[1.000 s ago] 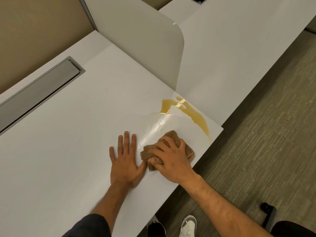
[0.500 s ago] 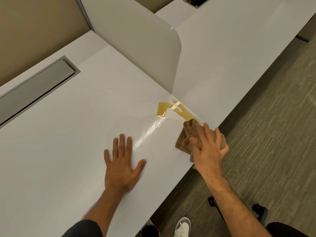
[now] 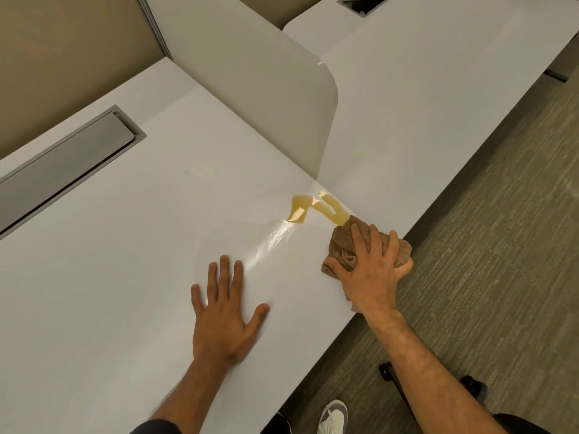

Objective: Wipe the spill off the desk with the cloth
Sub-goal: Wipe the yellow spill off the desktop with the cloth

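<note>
The right hand presses the bunched cloth at the desk edge, fingers spread and curled over it, touching the spill. The left hand lies flat, fingers straight, holding nothing.

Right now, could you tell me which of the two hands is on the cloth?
The right hand, at the desk's front edge, grips the brown cloth; the left hand lies flat on bare desk.

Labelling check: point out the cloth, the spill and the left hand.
cloth (image 3: 343, 242): head view, bare brown fold left of the fingers.
spill (image 3: 332, 209): head view, amber streak by the desk edge.
left hand (image 3: 224, 321): head view, back of the hand.
</note>
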Demonstrator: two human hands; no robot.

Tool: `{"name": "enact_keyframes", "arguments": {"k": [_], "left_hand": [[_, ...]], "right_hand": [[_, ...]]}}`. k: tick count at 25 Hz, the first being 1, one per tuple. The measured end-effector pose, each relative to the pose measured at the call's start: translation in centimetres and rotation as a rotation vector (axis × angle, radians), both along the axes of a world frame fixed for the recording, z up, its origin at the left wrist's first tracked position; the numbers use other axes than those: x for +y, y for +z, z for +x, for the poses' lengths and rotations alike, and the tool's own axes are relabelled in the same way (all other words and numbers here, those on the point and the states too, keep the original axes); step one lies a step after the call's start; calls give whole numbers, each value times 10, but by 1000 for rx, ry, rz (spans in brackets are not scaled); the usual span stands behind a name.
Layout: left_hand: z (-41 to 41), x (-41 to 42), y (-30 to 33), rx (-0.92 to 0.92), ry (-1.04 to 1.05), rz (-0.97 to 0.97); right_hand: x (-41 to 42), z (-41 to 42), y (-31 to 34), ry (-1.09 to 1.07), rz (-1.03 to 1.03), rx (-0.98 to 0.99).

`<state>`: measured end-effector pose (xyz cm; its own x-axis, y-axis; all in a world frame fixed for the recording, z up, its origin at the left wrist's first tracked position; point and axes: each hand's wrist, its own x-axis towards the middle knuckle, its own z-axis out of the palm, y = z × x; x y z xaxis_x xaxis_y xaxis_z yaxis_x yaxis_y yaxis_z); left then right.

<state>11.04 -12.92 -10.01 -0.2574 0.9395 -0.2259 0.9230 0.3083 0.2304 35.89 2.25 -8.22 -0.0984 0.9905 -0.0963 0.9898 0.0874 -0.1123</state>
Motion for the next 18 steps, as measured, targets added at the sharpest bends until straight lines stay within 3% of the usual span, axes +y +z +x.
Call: {"name": "enact_keyframes", "arguments": {"k": [11, 18], "left_hand": [[0, 1, 3, 0, 3, -15], [0, 2, 2, -3, 2, -16]], "right_hand": [[21, 7, -11, 138, 210, 150], [-66, -12, -11, 263, 209, 401]]}}
